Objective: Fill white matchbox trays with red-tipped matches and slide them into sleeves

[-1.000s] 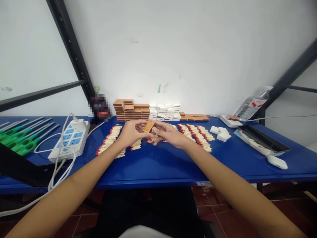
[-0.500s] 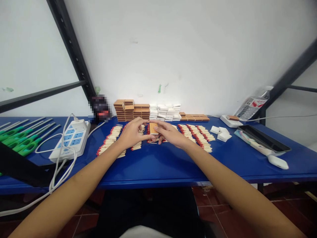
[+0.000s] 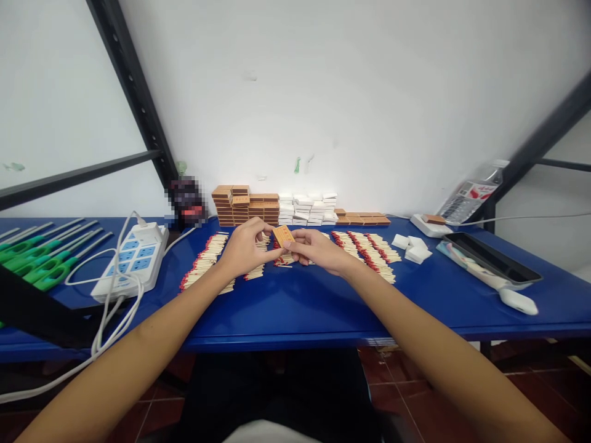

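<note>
My right hand grips an orange-brown matchbox between thumb and fingers, with its printed face up and tilted. My left hand is curved at the box's left side, its thumb and fingers apart; whether its fingertips touch the box is hard to make out. Below and around both hands lie rows of red-tipped matchsticks on the blue table. More matchstick rows lie right of my right hand. Part of the middle rows is hidden by my hands.
Along the wall stand stacked brown matchboxes, white inner trays and a low brown row. Loose white trays, a black tray and a bottle lie right. At left are a power strip and green-handled tools.
The matchbox has turned and tilted, its printed face now more visible. My left fingers have drawn back from its top edge, while my right hand keeps its grip.
</note>
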`<action>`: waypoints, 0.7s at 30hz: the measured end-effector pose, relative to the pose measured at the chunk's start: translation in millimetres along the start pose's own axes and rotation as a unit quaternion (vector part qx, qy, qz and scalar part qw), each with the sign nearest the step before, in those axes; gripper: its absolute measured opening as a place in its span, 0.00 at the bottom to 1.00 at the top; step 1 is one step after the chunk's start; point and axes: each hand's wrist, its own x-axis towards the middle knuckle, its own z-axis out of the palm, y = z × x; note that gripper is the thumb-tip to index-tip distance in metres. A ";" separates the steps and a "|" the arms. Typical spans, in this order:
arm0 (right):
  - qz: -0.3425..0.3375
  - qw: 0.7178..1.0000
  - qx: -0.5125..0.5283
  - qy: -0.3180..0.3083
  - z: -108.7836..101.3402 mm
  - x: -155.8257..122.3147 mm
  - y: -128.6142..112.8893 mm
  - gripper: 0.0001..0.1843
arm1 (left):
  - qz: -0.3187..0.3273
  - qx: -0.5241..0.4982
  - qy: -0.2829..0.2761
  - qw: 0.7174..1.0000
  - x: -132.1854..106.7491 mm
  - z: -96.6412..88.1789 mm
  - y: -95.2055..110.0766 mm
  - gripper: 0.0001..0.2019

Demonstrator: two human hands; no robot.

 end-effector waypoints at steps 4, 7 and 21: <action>0.003 1.000 0.009 0.020 0.7 2.4 4.5 0.24 | -0.004 0.015 0.002 1.000 -0.3 0.4 -0.2 0.15; 0.001 0.998 -0.002 0.056 0.4 4.7 7.6 0.23 | -0.003 0.026 -0.008 1.000 -0.5 0.9 -1.8 0.20; 0.112 0.869 -0.201 0.439 -194.5 36.3 1.4 0.13 | 0.026 0.060 -0.037 0.997 -1.3 1.2 0.5 0.17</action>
